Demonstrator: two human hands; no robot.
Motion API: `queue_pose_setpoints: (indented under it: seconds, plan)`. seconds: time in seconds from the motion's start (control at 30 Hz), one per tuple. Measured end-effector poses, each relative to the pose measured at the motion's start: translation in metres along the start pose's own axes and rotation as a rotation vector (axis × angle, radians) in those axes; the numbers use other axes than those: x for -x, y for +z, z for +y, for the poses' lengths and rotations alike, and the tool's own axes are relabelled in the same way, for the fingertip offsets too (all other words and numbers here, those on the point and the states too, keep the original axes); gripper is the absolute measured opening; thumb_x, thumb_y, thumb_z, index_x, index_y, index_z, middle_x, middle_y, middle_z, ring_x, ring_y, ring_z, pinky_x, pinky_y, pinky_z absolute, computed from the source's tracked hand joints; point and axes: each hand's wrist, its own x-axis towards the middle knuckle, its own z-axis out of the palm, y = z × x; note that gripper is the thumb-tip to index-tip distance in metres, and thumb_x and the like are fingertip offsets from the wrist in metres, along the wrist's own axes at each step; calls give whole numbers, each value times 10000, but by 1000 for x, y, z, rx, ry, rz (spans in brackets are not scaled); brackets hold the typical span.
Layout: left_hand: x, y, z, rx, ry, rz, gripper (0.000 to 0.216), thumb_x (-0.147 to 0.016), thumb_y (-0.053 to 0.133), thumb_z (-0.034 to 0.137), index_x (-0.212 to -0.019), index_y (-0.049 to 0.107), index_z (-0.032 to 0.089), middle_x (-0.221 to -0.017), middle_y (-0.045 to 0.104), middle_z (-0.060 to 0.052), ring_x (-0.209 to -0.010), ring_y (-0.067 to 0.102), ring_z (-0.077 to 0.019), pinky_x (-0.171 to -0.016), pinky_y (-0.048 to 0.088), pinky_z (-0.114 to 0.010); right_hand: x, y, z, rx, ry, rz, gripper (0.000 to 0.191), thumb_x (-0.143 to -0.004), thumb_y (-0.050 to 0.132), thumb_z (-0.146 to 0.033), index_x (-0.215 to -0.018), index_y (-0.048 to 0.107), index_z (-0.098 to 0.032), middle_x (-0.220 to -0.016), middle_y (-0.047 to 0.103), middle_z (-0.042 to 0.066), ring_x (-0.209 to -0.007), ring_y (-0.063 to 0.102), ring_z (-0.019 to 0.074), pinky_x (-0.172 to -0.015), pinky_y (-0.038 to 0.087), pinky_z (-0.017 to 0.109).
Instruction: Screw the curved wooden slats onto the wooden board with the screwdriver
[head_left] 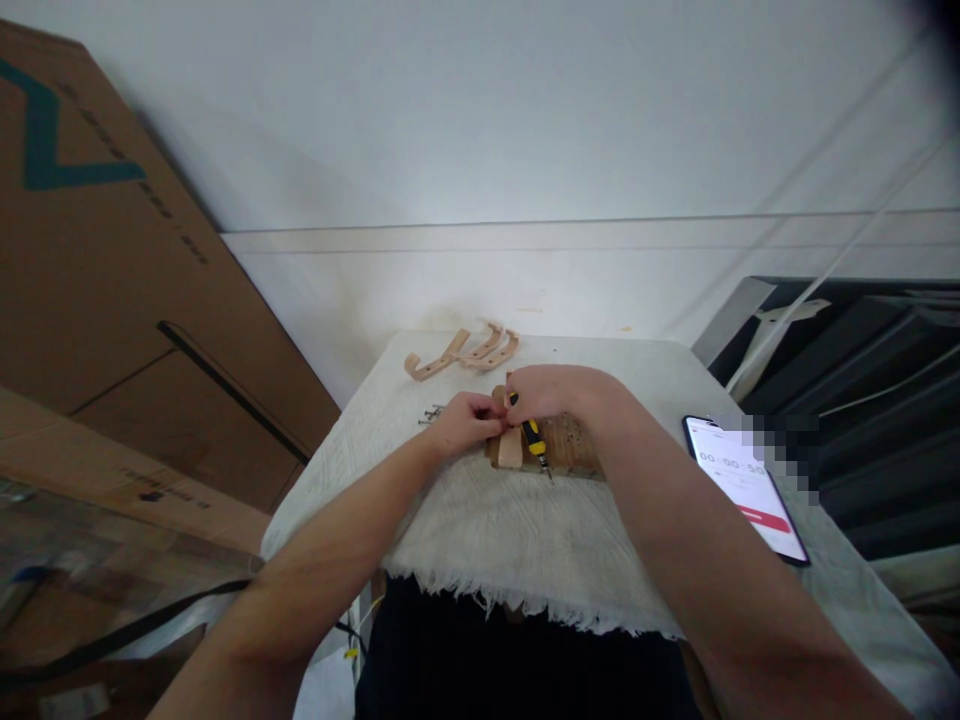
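Note:
A brown wooden board (564,440) lies on the cloth-covered table with a pale wooden strip (511,448) on its left end. My left hand (469,425) reaches in from the left, its fingertips pinched together over the strip's upper part; what they hold is hidden. Meeting those fingertips, my right hand (551,388) bends down over the board with its fingers closed. A yellow and black screwdriver (534,438) passes through the right hand, with its tip toward me. Several screws (430,413) lie beside my left hand.
Curved wooden hooks (469,352) with holes lie at the table's back. A phone (746,490) showing a timer rests on the right of the tablecloth (442,515). A large cardboard box (142,270) stands left, a white wall (525,120) behind, dark panels (892,400) right.

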Motion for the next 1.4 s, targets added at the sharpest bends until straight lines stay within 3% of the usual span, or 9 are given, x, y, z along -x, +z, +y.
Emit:
queue_pose_setpoints:
  seconds: [0.3, 0.53, 0.73, 1.07, 1.4]
  plan:
    - [-2, -2, -2, -26, 42, -66, 248, -712, 703, 342, -763, 701, 100, -623, 593, 5, -589, 492, -91, -572, 360, -211, 16, -13, -7, 18, 12, -23, 354, -752, 545, -394, -877, 744, -129, -824, 722, 109, -632, 585, 155, -528, 350, 263]
    - [-4, -2, -8, -8, 31, -50, 267, -707, 719, 340, -834, 719, 105, -645, 602, -1, -592, 495, -88, -581, 371, -216, 47, -32, -22, -10, 99, 342, 349, -837, 465, -407, -934, 681, -151, -910, 707, 131, -740, 605, 189, -568, 345, 273]
    - [-3, -1, -3, -9, 7, -38, 242, -704, 710, 341, -754, 710, 103, -616, 583, 13, -576, 469, -74, -565, 345, -210, 61, -37, -22, 8, 144, 506, 344, -873, 417, -413, -936, 653, -172, -921, 698, 125, -750, 597, 201, -566, 323, 288]
    - [-1, 1, 3, -8, -9, -21, 250, -684, 715, 350, -764, 701, 114, -699, 633, -9, -645, 520, -99, -644, 395, -240, 54, -34, -19, -5, 190, 487, 334, -862, 429, -414, -949, 655, -184, -961, 696, 130, -824, 619, 236, -615, 354, 309]
    - [-1, 1, 2, 13, -22, -17, 244, -683, 721, 343, -765, 714, 114, -699, 635, -14, -641, 519, -97, -621, 385, -228, 57, -37, -20, 13, 195, 456, 368, -890, 403, -399, -1009, 662, -166, -1012, 697, 149, -859, 622, 240, -647, 375, 306]
